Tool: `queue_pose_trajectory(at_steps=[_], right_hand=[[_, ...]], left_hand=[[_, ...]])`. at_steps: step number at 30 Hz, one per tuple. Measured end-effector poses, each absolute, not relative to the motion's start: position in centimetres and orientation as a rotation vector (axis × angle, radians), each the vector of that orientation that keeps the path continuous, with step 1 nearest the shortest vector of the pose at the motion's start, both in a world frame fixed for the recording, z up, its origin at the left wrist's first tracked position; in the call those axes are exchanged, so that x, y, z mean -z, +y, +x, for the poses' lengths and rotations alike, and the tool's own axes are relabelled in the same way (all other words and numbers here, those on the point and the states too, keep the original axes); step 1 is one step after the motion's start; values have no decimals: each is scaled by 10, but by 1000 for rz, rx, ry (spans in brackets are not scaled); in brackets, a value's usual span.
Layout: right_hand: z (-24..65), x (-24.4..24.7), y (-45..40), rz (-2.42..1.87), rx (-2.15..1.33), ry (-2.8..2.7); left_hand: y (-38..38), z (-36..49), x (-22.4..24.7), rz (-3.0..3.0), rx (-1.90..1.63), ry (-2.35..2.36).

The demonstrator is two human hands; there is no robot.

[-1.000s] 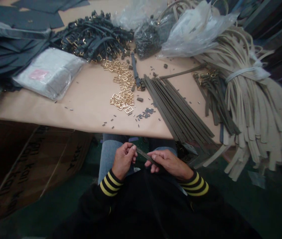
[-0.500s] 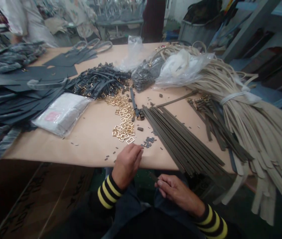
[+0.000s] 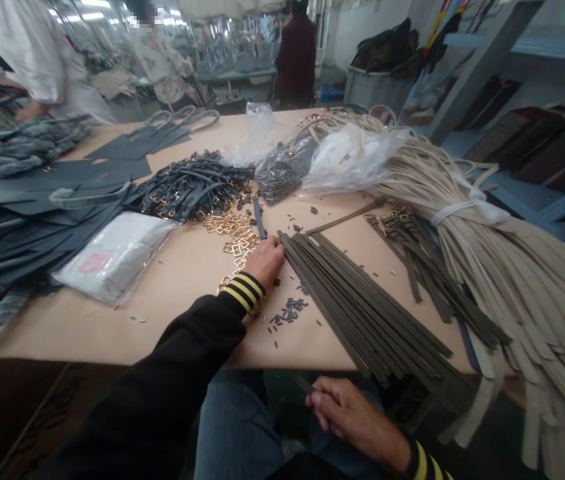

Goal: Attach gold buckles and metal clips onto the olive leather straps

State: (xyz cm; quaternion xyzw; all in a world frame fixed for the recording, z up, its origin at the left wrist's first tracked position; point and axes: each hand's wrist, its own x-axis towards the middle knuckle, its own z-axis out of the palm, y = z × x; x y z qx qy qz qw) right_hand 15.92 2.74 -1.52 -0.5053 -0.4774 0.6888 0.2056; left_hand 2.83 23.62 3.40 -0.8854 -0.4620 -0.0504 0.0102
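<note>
My left hand [image 3: 268, 260] reaches across the table with its fingers curled down at the near end of a short dark strap [image 3: 258, 217]. What its fingertips grip, if anything, is hidden. Beside it lie gold rectangular buckles [image 3: 235, 230], partly under my wrist. My right hand [image 3: 350, 410] is low over my lap, thumb and fingers closed on a narrow dark olive strap [image 3: 304, 385], whose end sticks out to the left. Long dark olive straps [image 3: 357, 293] lie side by side between my hands and the far pile. Small dark pieces [image 3: 290, 312] are scattered nearer the table edge.
A heap of dark buckled straps [image 3: 187, 187] and a white plastic-wrapped packet [image 3: 115, 257] lie left. On the right are bundled beige straps [image 3: 442, 180] and shorter olive straps with buckles [image 3: 412, 253]. Clear plastic bags [image 3: 352, 160] lie behind. Other people stand beyond the table.
My left hand has moved away from the small dark pieces near the edge, forward to the short strap beside the buckles. My right hand keeps its strap low. The view has tilted up.
</note>
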Motion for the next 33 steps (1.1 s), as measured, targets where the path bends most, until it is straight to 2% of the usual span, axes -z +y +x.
queue_pose_trajectory(at_steps=[5, 10, 15, 17, 19, 20, 21, 22, 25, 27, 33], right_hand=[[162, 18, 26, -1403, -1936, -1287], [159, 21, 30, -1408, -1956, -1271], [156, 21, 34, -1421, -1982, -1272], [156, 21, 33, -1430, -1971, -1274], [157, 21, 33, -1432, -1969, -1271], [158, 22, 33, -1429, -1972, -1269], [159, 22, 33, -1426, -1977, -1261], [159, 22, 33, -1419, -1988, -1250], [161, 22, 35, -1395, -2020, -1226], [161, 22, 36, -1394, -2016, -1223], [160, 26, 33, -1396, -1976, -1237]], left_hand=[[224, 25, -45, -2797, 233, -1423], [208, 13, -49, -3074, -193, -1473], [231, 25, -66, -3209, -236, -1482], [251, 34, -83, -3238, 72, -1568], [270, 41, -97, -3038, 1073, -1734], [277, 42, -101, -2872, 1368, -1742], [281, 42, -102, -2766, 1480, -1739], [282, 41, -100, -2754, 1393, -1734], [274, 34, -80, -2929, 608, -1649], [265, 29, -62, -2972, 294, -1556], [255, 25, -39, -2988, 227, -1515]])
